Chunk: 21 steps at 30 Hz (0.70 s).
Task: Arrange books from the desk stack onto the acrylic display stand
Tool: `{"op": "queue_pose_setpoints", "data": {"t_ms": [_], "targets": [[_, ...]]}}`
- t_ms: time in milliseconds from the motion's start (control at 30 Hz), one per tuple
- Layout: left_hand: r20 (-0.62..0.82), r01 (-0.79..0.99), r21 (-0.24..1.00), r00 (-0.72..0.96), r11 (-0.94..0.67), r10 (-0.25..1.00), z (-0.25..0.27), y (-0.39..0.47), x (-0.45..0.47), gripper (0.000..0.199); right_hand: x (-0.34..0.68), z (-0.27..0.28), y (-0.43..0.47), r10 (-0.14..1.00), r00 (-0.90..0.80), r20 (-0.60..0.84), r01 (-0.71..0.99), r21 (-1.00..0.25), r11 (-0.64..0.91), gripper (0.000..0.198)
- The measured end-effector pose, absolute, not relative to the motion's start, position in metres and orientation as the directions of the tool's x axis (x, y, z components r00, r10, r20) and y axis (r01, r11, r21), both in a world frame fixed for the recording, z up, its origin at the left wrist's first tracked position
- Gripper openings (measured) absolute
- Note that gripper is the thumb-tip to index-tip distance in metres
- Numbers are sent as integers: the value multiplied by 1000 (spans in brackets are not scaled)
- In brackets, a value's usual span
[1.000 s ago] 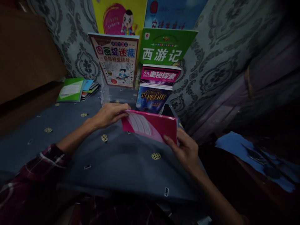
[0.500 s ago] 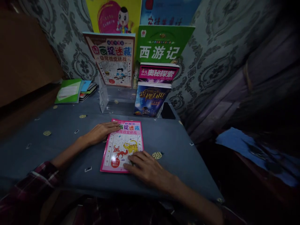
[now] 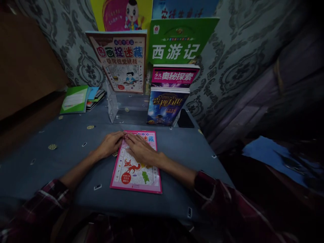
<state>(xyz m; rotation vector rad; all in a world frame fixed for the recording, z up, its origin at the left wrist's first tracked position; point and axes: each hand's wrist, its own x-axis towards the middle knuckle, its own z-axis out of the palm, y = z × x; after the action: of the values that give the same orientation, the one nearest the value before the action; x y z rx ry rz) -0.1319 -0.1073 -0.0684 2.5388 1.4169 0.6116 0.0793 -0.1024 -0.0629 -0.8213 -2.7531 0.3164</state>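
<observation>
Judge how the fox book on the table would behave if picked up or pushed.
The fox book shows little thickness at its edges, so is probably light and somewhat floppy. Lying flat, it seems unlikely to tip or roll. Its smooth-looking cover may be slippery.

Blue-grey table point(image 3: 187, 148): pink book point(image 3: 138, 172), clear stand point(image 3: 112, 105), black slab point(image 3: 185, 119), book stack point(image 3: 82, 98).

Remotely, I read 西游记 on a standing green book point(image 3: 181, 37), 图画捉迷藏 on a brown book point(image 3: 124, 67), and 迷藏 (title's start covered) on a pink book point(image 3: 138, 172).
</observation>
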Motion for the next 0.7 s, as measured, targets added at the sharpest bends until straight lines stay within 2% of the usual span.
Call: {"op": "queue_pose_setpoints", "data": {"t_ms": [133,367,467,567,700], "targets": [[261,799,303,455,-520,851,-70,-106,-133,23,88,-70,-94,589,-787,184,529,-291,797,44],[251,820,235,468,-522,847,-71,-106,-133,23,143,-82,-85,732,-650,204,658,-331,677,42],[195,843,177,477,-509,857,-61,-105,-128,24,161,-90,-79,770,-595,228,659,-409,631,41],[137,851,57,512,-523,848,-50,-100,-112,30,170,-95,-71,783,-568,252,613,-506,607,41],[135,774,3,627,-633,767,-51,-90,-79,36,175,-96,-62,789,-543,287,523,-620,585,42]]}}
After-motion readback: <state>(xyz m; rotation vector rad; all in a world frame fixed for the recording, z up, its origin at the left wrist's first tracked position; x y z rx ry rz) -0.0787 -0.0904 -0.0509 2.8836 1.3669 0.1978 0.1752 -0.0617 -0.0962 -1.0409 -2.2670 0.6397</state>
